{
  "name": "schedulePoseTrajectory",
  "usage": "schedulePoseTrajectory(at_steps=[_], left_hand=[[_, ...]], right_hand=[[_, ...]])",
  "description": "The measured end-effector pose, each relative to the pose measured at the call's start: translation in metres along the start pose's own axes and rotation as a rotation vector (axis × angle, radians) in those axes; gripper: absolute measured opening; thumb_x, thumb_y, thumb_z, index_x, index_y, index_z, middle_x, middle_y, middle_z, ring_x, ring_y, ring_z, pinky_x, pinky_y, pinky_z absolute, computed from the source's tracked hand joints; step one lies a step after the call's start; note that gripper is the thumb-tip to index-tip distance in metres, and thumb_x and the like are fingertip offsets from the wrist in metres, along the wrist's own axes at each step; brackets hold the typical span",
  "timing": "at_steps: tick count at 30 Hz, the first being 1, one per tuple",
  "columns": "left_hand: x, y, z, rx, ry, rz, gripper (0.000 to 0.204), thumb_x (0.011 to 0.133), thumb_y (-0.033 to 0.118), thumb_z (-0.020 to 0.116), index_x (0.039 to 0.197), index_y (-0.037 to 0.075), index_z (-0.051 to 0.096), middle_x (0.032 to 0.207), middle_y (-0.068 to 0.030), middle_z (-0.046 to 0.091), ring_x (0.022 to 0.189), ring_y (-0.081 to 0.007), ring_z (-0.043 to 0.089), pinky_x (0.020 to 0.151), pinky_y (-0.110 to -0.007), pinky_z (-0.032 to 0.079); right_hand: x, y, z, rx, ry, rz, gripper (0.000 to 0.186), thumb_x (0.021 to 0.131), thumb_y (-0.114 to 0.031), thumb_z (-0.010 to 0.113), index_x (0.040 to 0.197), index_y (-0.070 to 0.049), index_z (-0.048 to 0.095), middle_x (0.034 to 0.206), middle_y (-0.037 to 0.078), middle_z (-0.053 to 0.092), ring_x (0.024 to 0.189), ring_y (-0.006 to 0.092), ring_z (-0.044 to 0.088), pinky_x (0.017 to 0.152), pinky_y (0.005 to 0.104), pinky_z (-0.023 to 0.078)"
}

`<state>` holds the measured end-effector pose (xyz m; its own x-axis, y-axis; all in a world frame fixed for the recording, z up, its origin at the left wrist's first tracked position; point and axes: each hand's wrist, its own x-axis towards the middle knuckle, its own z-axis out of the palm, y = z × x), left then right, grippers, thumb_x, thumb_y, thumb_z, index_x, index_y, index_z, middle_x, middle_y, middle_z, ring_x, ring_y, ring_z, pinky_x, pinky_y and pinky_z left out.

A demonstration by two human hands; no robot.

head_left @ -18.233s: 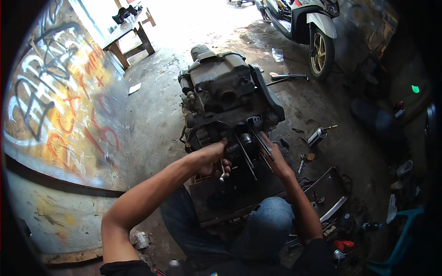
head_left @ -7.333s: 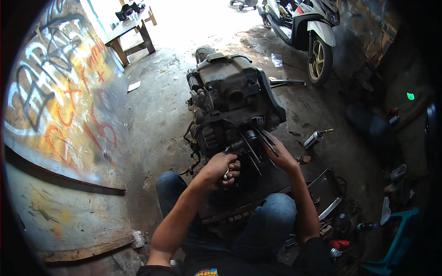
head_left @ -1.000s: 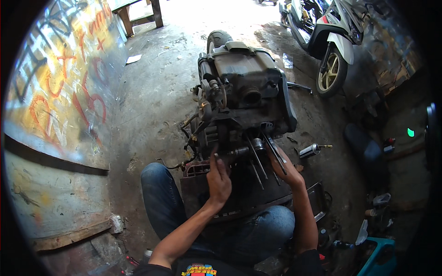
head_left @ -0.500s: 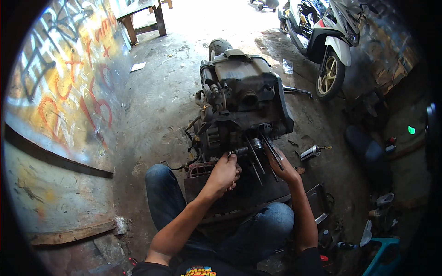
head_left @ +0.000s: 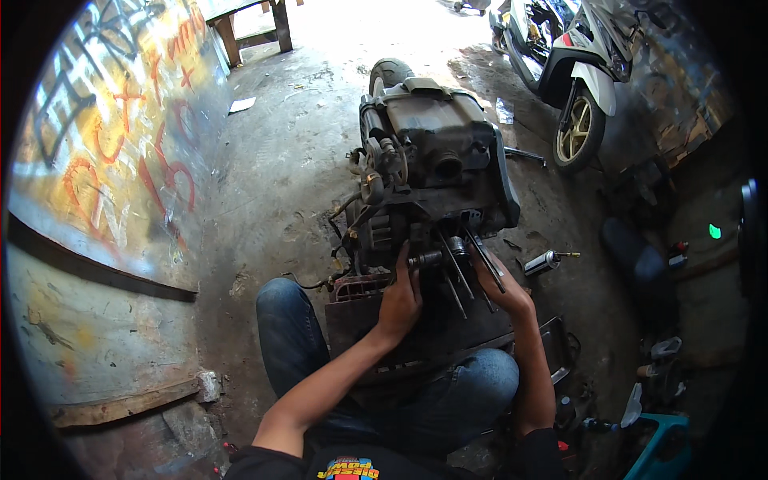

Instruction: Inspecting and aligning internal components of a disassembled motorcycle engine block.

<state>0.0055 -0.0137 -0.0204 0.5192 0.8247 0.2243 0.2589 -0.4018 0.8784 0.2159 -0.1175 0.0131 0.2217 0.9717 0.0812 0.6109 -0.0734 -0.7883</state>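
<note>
A dark, dirty scooter engine point(head_left: 436, 172) stands in front of me, with several long metal studs point(head_left: 453, 292) sticking out toward me. Among the studs sits a shiny piston point(head_left: 458, 246). From its left side juts a short dark metal cylinder point(head_left: 426, 259), whose exact kind I cannot make out. My left hand point(head_left: 400, 300) is open at the cylinder's left end, fingers stretched upward, the palm side toward it. My right hand point(head_left: 504, 290) lies along the piston's right side with extended fingers, partly hidden behind the studs.
A spray can point(head_left: 542, 262) lies on the floor to the right. Beyond it stands a white scooter point(head_left: 588, 80). A painted wall point(head_left: 120, 144) runs along the left. Near my right knee is a black tray point(head_left: 560, 340), and a teal plastic piece point(head_left: 660, 448) is at lower right.
My left hand has let its closed fingers go from the cylinder's end and stretched them upward beside it. My right hand stays by the piston. The whole view has shifted slightly.
</note>
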Motion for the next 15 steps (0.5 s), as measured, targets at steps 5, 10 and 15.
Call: schedulePoseTrajectory(at_steps=[5, 10, 15], left_hand=[[-0.001, 0.027, -0.008, -0.131, -0.011, -0.097, 0.051, 0.109, 0.031, 0.035, 0.154, 0.007, 0.027, 0.062, -0.0112, 0.054, 0.055, -0.0208, 0.059, 0.055, -0.037, 0.046], [-0.006, 0.045, -0.029, -0.264, -0.020, -0.272, 0.051, 0.109, 0.033, 0.032, 0.152, 0.005, 0.030, 0.065, -0.0142, 0.060, 0.060, -0.0233, 0.064, 0.057, -0.039, 0.048], [0.021, 0.043, -0.033, -0.156, -0.176, -0.292, 0.044, 0.109, 0.034, 0.032, 0.140, 0.005, 0.044, 0.065, -0.0025, 0.051, 0.052, -0.0127, 0.048, 0.050, -0.030, 0.043]], right_hand=[[-0.008, 0.016, -0.008, -0.153, 0.077, -0.215, 0.043, 0.094, -0.004, 0.048, 0.136, 0.004, 0.047, 0.130, 0.030, 0.052, 0.115, 0.0453, 0.053, 0.102, 0.0448, 0.042], [-0.001, 0.007, -0.003, -0.071, 0.061, -0.120, 0.045, 0.092, -0.002, 0.049, 0.136, 0.002, 0.048, 0.128, 0.030, 0.052, 0.109, 0.0478, 0.053, 0.096, 0.0467, 0.044], [-0.001, 0.004, -0.003, -0.076, 0.057, -0.146, 0.044, 0.091, -0.002, 0.050, 0.135, 0.002, 0.047, 0.129, 0.030, 0.052, 0.109, 0.0482, 0.054, 0.095, 0.0450, 0.046]])
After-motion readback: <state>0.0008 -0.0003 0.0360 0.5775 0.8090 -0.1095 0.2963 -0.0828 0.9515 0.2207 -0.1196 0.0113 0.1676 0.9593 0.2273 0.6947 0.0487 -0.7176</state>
